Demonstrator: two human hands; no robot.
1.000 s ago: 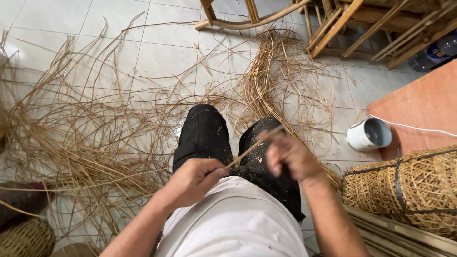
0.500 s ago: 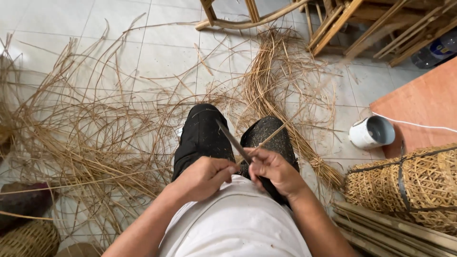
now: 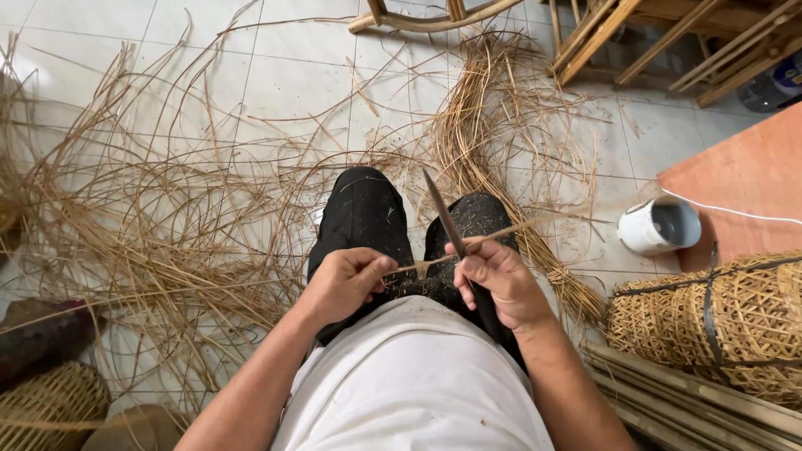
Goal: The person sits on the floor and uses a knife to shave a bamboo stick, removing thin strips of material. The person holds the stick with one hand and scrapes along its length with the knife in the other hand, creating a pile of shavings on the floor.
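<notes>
I sit with black-trousered knees over a tiled floor. My left hand pinches one end of a thin tan rattan strip that runs rightward across my lap. My right hand grips a long dark knife, its blade pointing up and away from me, and presses the strip against the blade with the thumb. The two hands are a short gap apart above my thighs.
Loose rattan strips cover the floor to the left and ahead, with a denser bundle in front. A white cup lies on its side at right, near woven baskets. Wooden furniture frames stand at the top.
My right hand has pulled in from the right toward my left hand, and the knife blade now points up over my right knee. The strip runs out to the right.
</notes>
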